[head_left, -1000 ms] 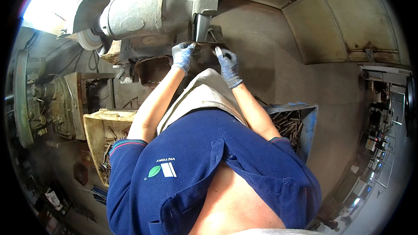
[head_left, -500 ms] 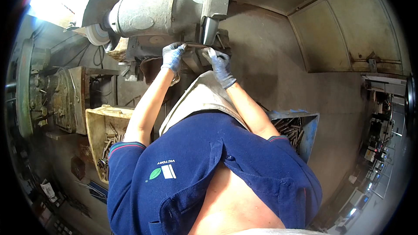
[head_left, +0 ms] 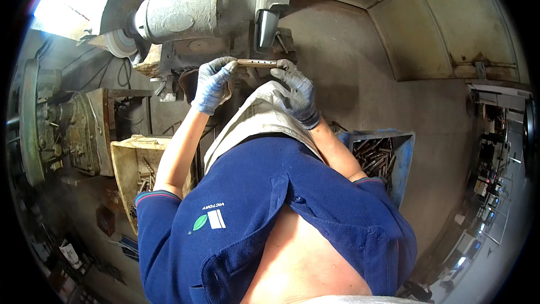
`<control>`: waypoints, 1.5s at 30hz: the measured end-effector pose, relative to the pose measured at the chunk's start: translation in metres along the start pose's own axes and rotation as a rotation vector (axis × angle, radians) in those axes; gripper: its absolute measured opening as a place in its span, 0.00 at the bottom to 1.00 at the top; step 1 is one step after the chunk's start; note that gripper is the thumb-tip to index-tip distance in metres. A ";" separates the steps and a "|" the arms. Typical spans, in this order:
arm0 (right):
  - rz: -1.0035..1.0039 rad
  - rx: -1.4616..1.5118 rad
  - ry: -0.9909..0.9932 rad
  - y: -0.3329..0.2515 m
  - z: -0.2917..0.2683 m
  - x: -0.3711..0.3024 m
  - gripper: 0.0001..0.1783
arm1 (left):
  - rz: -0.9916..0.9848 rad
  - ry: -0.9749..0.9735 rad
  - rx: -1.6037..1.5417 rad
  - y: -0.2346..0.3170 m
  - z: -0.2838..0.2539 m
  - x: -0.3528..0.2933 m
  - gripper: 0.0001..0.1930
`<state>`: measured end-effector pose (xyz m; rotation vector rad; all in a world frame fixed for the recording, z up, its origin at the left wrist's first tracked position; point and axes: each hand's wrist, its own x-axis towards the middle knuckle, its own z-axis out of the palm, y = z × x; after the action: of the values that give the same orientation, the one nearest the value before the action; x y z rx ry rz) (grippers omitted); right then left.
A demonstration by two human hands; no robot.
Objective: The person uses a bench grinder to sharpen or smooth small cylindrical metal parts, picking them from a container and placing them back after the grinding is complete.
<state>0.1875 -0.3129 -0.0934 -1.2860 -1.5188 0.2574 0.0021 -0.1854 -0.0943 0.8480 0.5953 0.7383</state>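
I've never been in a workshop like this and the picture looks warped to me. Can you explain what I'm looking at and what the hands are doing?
The picture comes from a wide fisheye camera worn on the person's head, looking down, so straight edges bend and the blue shirt fills the bottom. Both hands wear grey gloves. The left hand and the right hand each grip one end of a slim brownish metal bar, held level just under the narrow wheel of a big grey grinding machine. A second wheel sits at the machine's left end. Lower left stands a yellowish bin, lower right a blue bin filled with similar metal pieces.
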 end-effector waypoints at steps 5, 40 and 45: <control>-0.200 -0.125 -0.021 0.001 0.002 0.000 0.22 | -0.041 0.076 0.092 0.000 0.006 0.005 0.09; 0.640 0.347 0.232 0.094 0.053 -0.009 0.11 | 0.006 0.280 0.284 -0.074 -0.025 0.073 0.05; 0.658 0.529 0.318 0.094 0.075 -0.003 0.08 | -0.011 0.284 0.270 -0.067 -0.038 0.075 0.05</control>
<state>0.1810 -0.2448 -0.1925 -1.2735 -0.6551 0.7801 0.0427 -0.1405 -0.1833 0.9945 0.9683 0.7856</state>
